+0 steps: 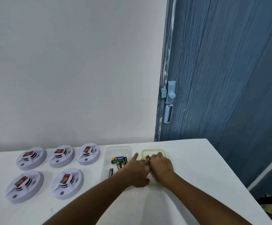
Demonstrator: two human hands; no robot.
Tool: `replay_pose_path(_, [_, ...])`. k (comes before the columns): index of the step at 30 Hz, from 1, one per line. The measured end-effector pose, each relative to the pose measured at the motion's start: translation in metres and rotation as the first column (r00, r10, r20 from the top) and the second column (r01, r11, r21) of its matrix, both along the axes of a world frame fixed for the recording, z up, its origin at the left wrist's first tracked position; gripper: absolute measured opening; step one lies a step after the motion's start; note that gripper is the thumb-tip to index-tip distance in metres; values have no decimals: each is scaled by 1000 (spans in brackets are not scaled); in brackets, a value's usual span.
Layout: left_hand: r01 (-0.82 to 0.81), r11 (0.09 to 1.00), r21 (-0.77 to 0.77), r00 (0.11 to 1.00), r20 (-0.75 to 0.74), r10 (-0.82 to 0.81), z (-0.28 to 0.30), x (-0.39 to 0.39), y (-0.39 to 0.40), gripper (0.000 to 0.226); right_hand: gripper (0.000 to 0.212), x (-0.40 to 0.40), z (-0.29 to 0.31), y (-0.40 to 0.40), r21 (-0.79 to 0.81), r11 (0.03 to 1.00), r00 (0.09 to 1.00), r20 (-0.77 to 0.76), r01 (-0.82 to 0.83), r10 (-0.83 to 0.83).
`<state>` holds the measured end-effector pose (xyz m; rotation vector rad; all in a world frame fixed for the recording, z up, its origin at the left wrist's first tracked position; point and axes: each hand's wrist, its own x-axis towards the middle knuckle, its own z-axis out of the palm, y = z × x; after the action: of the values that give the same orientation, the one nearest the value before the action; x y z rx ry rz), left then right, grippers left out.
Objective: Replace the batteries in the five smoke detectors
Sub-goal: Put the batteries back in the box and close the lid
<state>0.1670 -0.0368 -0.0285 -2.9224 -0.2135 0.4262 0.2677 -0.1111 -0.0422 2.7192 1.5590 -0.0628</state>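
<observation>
1. Five smoke detectors on the left part of the surface (188, 159) — three in the back row (31, 158) (61, 155) (88, 153), two in the front (25, 185) (67, 183) — each lying flat with a red-labelled block on top; all well apart from both hands.
2. Loose batteries (118, 163) lying in the clear tray (119, 149), just right of the detectors; a few more (147, 158) showing in the green-rimmed container (153, 151) beside it.
3. Left hand (137, 169) over the gap between tray and container, forefinger stretched forward, other fingers curled; cannot tell whether anything held.
4. Right hand (162, 165) down inside the green-rimmed container, fingers bent over the batteries there; a grip on one likely but hidden, so cannot tell.
5. Probable stage: early — picking cells, no detector opened yet.
6. Risks from here:
   - Mixing spent and fresh cells, since two similar stocks sit side by side with both hands working between them.
   - Round cells rolling off toward the near right edge if fumbled or dropped outside a tray.
   - A light container sliding or tipping under a pressing wrist.
   - A forearm sweeping across a front-row detector on the reach back left.
</observation>
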Motion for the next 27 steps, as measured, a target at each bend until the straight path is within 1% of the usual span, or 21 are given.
replay_pose_path(3, [-9,999,-40,1000,19,9,3,-2,1,51,28,3,7,-1,14,999,994,-100,51,-49])
replay_pose_path(5, [-18,993,-113,998,64,26,10,-4,1,50,23,7,11,-3,32,996,982,-178,78,-71])
replay_pose_path(7, [-35,974,-225,984,162,73,20,-8,5,48,17,12,19,-3,63,986,950,-284,156,-132])
replay_pose_path(9, [-65,932,-357,941,289,176,31,-17,18,43,11,15,27,0,115,963,887,-427,244,-174])
replay_pose_path(11, [-119,884,-453,880,364,305,40,-30,38,39,18,9,39,5,183,943,779,-617,276,-108])
replay_pose_path(12, [-150,868,-473,854,380,354,44,-37,49,37,20,1,46,7,203,939,697,-716,279,-52])
replay_pose_path(13, [-185,856,-484,834,384,397,46,-45,59,35,18,-9,52,10,204,938,587,-810,279,2])
replay_pose_path(14, [-219,843,-492,817,379,434,48,-51,68,34,15,-21,58,14,183,949,495,-868,257,33])
replay_pose_path(15, [-254,825,-505,802,367,471,49,-57,74,33,12,-33,61,19,161,966,447,-893,204,55])
replay_pose_path(16, [-286,805,-519,787,353,507,51,-62,80,33,11,-45,63,26,139,983,470,-880,122,66])
replay_pose_path(17, [-307,789,-532,777,339,531,51,-66,84,34,10,-56,63,34,118,992,557,-827,39,76])
replay_pose_path(19, [-326,777,-539,769,326,549,51,-73,87,34,6,-78,63,45,57,993,771,-626,-103,116])
replay_pose_path(20, [-327,777,-537,769,327,550,51,-75,88,34,12,-87,63,47,17,989,842,-523,-147,134])
replay_pose_path(21, [-331,777,-536,768,326,552,50,-78,87,34,20,-93,60,50,-16,984,880,-450,-176,150])
replay_pose_path(22, [-329,776,-538,768,326,552,49,-79,86,34,25,-97,57,52,-34,981,891,-425,-190,158])
replay_pose_path(23, [-325,775,-542,768,327,551,48,-80,86,34,26,-98,56,53,-36,980,885,-438,-196,161])
replay_pose_path(24, [-316,772,-551,768,329,549,46,-80,85,33,26,-98,54,55,-32,982,861,-487,-186,148])
replay_pose_path(27, [-292,768,-569,766,342,544,44,-77,83,32,25,-85,61,55,-2,983,724,-676,-184,134])
